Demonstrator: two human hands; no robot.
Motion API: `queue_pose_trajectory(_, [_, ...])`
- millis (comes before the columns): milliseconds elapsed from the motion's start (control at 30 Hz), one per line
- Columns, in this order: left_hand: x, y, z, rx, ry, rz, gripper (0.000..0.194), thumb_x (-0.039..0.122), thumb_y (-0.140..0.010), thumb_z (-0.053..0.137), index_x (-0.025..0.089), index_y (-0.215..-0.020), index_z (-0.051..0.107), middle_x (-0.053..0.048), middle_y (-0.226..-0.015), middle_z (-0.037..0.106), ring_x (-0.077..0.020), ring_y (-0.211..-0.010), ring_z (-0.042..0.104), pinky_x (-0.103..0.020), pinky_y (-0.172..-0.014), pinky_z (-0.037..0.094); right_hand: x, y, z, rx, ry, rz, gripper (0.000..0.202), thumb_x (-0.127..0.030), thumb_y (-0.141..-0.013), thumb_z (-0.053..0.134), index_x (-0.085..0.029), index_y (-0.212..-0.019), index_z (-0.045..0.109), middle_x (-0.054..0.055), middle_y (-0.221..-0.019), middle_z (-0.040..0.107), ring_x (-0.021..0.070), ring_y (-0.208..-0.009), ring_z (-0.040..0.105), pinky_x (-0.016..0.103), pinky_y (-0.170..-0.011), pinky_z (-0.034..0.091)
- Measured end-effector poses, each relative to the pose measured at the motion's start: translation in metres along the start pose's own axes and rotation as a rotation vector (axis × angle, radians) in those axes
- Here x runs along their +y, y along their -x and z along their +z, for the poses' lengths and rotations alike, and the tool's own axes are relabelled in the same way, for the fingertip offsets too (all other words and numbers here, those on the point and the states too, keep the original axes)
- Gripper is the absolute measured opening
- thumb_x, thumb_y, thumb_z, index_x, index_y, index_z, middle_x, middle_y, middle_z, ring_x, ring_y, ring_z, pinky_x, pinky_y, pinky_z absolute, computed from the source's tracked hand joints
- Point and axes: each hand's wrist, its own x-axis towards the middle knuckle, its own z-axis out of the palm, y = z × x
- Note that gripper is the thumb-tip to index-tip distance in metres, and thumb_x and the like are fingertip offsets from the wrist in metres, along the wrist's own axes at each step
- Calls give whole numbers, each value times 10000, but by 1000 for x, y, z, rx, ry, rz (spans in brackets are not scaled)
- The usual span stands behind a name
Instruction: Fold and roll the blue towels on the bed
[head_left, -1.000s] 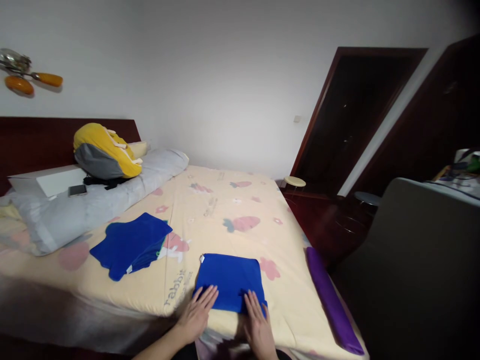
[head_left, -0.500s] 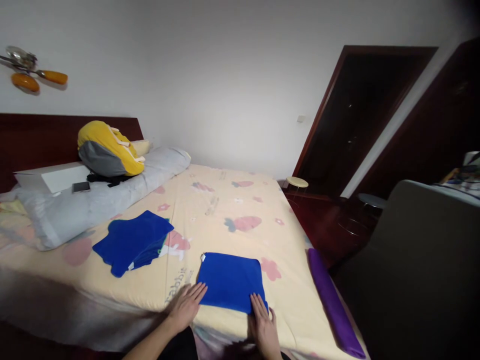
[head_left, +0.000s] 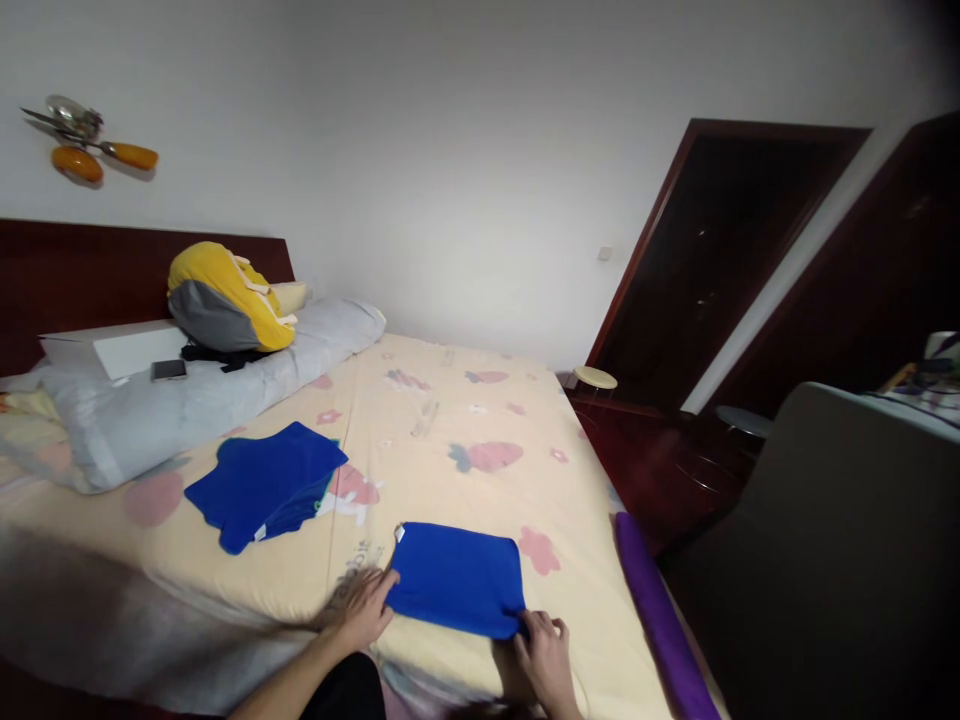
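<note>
On the bed (head_left: 431, 490), past a blue pile (head_left: 266, 480), the half-open left hand (head_left: 369, 605) is laid at the left edge of the flat blue cloth (head_left: 459, 575), its near right corner now touched by the curled right hand (head_left: 545, 648); any grip cannot be told

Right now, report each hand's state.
Left hand: on the left edge of the blue cloth; grip unclear.
Right hand: bent at its near right corner; grip unclear.
</note>
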Motion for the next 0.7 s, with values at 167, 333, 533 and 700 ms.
queue_pose_trajectory(167, [-1, -10, 8, -2, 83, -166, 360, 105, -743, 416, 258, -1052, 519, 14, -1020, 687, -108, -986, 641, -235, -850, 490, 12, -3, 9, 17, -10, 118, 327, -315, -855, 372, -227, -1065, 606, 86, -972, 716, 242, -940, 651, 431, -887, 419])
queue_pose_trajectory(333, [2, -10, 16, 39, -15, -275, 478, 102, -761, 440, 145, -1232, 512, -114, -1225, 651, -198, -1161, 589, -345, -1016, 431, 12, 0, 23, 209, 86, 138, 363, -360, -874, 373, -213, -1133, 580, 132, -1060, 688, 285, -992, 619, 446, -846, 410])
queue_pose_trajectory(533, [19, -5, 24, -9, -209, 13, 696, -14, -774, 299, 269, -1397, 426, -51, -1451, 509, -218, -1347, 430, -446, -1144, 316, -21, 9, 37, 292, 167, -79, 397, -168, -846, 376, -222, -1148, 628, 110, -1151, 677, 246, -1042, 612, 411, -909, 424])
queue_pose_trajectory(700, [48, 8, 36, -182, -250, 412, 873, 6, -700, 388, 281, -1500, 170, 21, -1602, 225, -174, -1464, 222, -406, -1210, 231, -71, 21, 51, 51, 41, -389, 648, -134, -859, 358, -302, -1479, 280, 30, -1525, 374, 231, -1374, 391, 435, -1076, 365])
